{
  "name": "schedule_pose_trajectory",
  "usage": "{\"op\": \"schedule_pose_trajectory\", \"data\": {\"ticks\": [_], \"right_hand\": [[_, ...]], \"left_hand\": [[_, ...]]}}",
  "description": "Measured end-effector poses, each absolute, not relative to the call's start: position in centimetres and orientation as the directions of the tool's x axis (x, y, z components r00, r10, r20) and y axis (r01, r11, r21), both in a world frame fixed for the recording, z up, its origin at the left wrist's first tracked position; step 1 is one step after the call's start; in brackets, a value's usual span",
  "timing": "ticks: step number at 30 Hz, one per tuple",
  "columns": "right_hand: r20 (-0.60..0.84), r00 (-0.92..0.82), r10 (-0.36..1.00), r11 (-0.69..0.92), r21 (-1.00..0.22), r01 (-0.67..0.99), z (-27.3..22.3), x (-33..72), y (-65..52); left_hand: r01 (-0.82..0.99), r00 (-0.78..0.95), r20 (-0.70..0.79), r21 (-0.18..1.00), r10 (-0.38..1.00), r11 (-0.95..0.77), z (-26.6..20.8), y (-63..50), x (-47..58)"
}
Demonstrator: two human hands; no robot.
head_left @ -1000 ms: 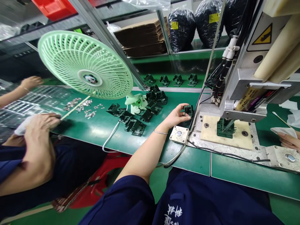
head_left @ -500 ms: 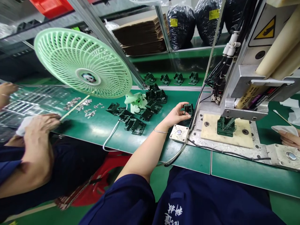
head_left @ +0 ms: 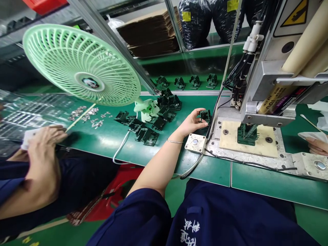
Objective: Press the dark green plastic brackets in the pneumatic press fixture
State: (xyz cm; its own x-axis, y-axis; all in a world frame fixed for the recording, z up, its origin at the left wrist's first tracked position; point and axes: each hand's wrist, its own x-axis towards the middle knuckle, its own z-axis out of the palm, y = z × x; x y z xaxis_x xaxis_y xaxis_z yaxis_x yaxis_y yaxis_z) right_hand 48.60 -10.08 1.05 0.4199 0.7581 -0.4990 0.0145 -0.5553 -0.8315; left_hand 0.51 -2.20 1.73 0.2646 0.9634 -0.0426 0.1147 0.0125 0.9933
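Observation:
My left hand (head_left: pixel 191 124) grips a small black plastic part (head_left: pixel 205 116) between thumb and fingers, just behind the left button box (head_left: pixel 195 142) of the press. Another black plastic part (head_left: pixel 246 134) sits in the cream fixture plate (head_left: pixel 263 141), under the press head (head_left: pixel 269 114). At the right edge, partly cut off, my right hand (head_left: pixel 317 145) has its fingers closed on a white cloth or tissue (head_left: pixel 311 136). Close by it lies a cotton swab (head_left: pixel 310 122). More black plastic parts (head_left: pixel 147 136) are grouped on the green bench to the left of my left hand.
A green fan (head_left: pixel 84 68) stands left of me, with several black parts (head_left: pixel 194 82) in a row behind. A co-worker's hands (head_left: pixel 46 140) are busy beside small metal pieces (head_left: pixel 96 118). Black cables (head_left: pixel 214 112) run along the press. The right button box (head_left: pixel 314 165) is near my right hand.
The view has shifted slightly. My left hand still holds the black plastic part in about the same place, and my right hand stays with the white cloth or tissue.

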Motion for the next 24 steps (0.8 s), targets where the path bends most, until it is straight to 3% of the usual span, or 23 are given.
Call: {"op": "schedule_pose_trajectory", "data": {"ticks": [17,24], "right_hand": [[-0.519,0.440,0.733,-0.580,-0.815,0.005,1.54,48.13,-9.93],[-0.471,0.453,0.757,-0.564,-0.821,0.090,0.82,48.90,-9.83]], "left_hand": [[0.117,0.263,-0.033,0.993,0.964,0.002,1.50,-2.09,0.53],[0.116,0.262,-0.033,0.993,0.965,0.003,1.58,-2.16,0.48]]}}
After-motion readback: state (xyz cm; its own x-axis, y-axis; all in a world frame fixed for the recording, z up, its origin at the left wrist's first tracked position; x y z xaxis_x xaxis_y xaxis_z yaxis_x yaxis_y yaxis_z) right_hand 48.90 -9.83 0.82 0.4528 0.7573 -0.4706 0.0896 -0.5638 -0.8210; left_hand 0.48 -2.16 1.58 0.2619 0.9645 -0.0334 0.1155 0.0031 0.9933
